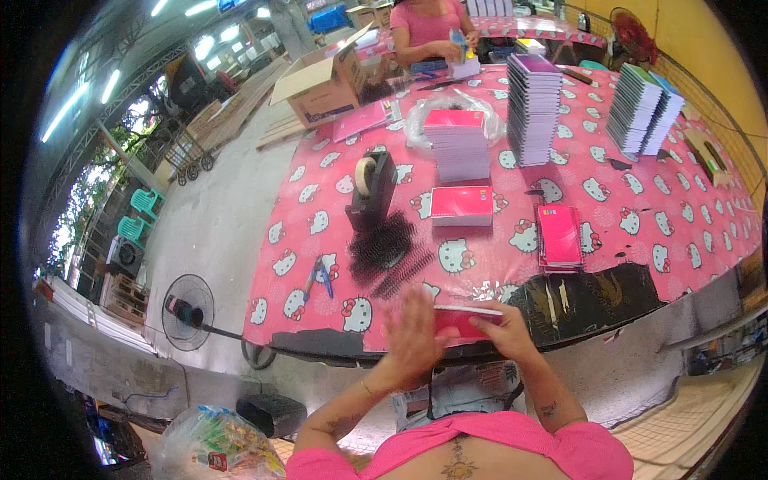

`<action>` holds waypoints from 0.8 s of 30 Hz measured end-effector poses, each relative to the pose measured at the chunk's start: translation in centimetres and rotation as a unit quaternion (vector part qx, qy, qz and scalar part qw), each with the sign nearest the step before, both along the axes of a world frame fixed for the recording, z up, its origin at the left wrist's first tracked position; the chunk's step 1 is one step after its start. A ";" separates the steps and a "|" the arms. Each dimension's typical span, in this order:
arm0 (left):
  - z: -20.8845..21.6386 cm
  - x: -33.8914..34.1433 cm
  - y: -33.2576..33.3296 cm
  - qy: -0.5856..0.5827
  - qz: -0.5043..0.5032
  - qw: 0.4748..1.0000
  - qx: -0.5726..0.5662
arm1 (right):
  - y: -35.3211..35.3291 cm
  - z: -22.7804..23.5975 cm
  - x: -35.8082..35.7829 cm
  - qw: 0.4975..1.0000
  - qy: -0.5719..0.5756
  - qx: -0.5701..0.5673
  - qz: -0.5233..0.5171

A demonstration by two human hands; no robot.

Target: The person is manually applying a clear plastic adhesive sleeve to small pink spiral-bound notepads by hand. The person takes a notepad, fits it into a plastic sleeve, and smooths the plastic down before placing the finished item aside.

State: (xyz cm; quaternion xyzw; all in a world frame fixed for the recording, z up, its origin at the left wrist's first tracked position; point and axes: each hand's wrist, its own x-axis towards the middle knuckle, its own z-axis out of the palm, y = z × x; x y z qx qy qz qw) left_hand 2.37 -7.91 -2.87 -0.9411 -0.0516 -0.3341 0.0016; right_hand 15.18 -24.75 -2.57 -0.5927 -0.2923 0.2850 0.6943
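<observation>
At the near table edge my right hand (510,333) grips a small pink-red notebook (458,322), thumb on its cover and fingers behind it. My left hand (412,336) stands upright at the notebook's left end, fingers stretched out and slightly blurred; whether its palm touches the pages I cannot tell. Just beyond lies a pile of black spiral binding coils (384,250). A short stack of pink notepads (462,206) sits farther ahead, with a taller stack (458,152) behind it. To the right lie bound pink notebooks (560,236).
A black tape dispenser (372,188) and blue pliers (317,276) are left of centre. Tall notebook stacks (532,112) and green-topped ones (634,112) stand at the back. Opposite, a person (432,36) handles small items beside an open carton (320,88). A fan (188,312) stands left.
</observation>
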 end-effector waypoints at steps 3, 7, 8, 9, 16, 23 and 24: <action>6.9 3.5 1.3 0.079 0.115 0.990 -0.021 | 0.0 0.4 -0.6 1.000 0.005 0.005 0.008; 0.5 -1.0 -3.0 0.119 -0.079 0.989 -0.034 | -0.4 2.8 -1.1 0.997 0.062 0.026 -0.047; 0.6 -0.7 -2.7 0.114 -0.076 0.991 -0.011 | -0.6 3.0 -1.0 0.996 0.048 0.044 -0.058; 0.9 -0.5 -2.4 0.109 -0.071 0.991 0.011 | -0.7 3.3 -0.9 0.995 0.034 0.062 -0.068; 4.6 1.0 -1.4 0.156 -0.026 0.983 0.094 | -0.5 4.1 -1.8 0.997 0.026 0.038 -0.055; 7.9 3.3 -0.9 0.076 -0.022 0.994 0.074 | -0.5 3.9 -2.2 1.000 -0.001 0.021 -0.017; 8.7 4.0 -0.9 0.079 0.013 0.993 0.092 | -0.6 3.8 -2.2 0.999 0.020 0.033 -0.021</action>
